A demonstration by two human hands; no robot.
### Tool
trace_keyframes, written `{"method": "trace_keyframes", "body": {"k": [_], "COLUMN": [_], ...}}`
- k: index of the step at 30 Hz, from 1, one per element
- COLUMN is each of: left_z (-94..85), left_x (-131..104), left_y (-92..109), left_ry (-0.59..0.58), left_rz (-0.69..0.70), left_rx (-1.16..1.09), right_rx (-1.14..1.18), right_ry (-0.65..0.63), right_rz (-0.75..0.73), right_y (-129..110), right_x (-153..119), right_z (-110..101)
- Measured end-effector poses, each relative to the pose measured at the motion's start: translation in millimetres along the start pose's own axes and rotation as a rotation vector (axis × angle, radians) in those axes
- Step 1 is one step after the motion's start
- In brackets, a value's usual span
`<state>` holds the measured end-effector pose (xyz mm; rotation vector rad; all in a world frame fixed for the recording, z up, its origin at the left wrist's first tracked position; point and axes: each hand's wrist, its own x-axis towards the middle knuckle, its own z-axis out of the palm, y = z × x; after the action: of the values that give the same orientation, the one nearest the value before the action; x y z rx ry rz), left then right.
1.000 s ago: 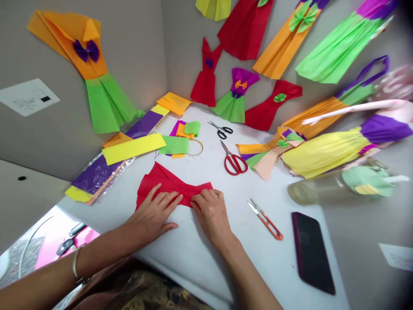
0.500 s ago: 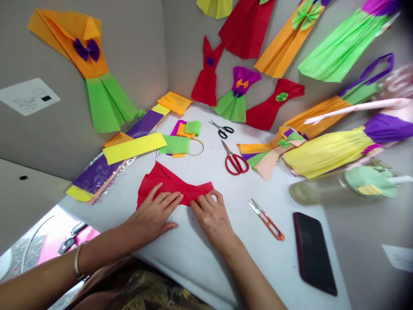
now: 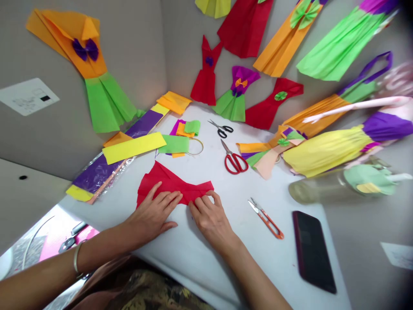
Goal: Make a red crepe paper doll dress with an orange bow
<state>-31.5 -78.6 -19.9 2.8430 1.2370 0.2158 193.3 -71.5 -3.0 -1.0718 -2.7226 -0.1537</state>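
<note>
Red sheet: the red sheet (image 3: 163, 175) lies on the table (image 3: 226, 211) under my fingers, near the red scissors (image 3: 231, 154).
Left hand: my left hand (image 3: 151, 215) rests flat on it, fingers extended, grasping nothing.
Right hand: my right hand (image 3: 208, 217) curls at its near right edge; I can't tell whether it pinches.
Feel: I judge it light, thin, soft, crease-holding, easily shifted.
Hold: flat fingertips on the narrow middle, gentle pinch at the edge.

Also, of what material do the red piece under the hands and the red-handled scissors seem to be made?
Red piece: thin, matte paper or non-woven fabric; its creases fit either.
Red-handled scissors: probably metal blades, by their grey sheen; handles likely smooth plastic, by their even red.
</note>
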Motion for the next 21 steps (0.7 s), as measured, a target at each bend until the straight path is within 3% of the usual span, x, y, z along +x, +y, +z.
{"method": "trace_keyframes", "body": {"k": [14, 21], "left_z": [-4.8, -5.6], "left_x": [3, 3], "left_y": [1, 0], "left_ry": [-0.048, -0.044], "left_rz": [-0.001, -0.001], "left_rx": [0.070, 0.043], "right_rx": [0.004, 0.054], "right_ry": [0.008, 0.094], "right_rz": [0.014, 0.081], "right_y": [-2, 6], "right_x": [-1, -36], "right_z": [-2, -9]}}
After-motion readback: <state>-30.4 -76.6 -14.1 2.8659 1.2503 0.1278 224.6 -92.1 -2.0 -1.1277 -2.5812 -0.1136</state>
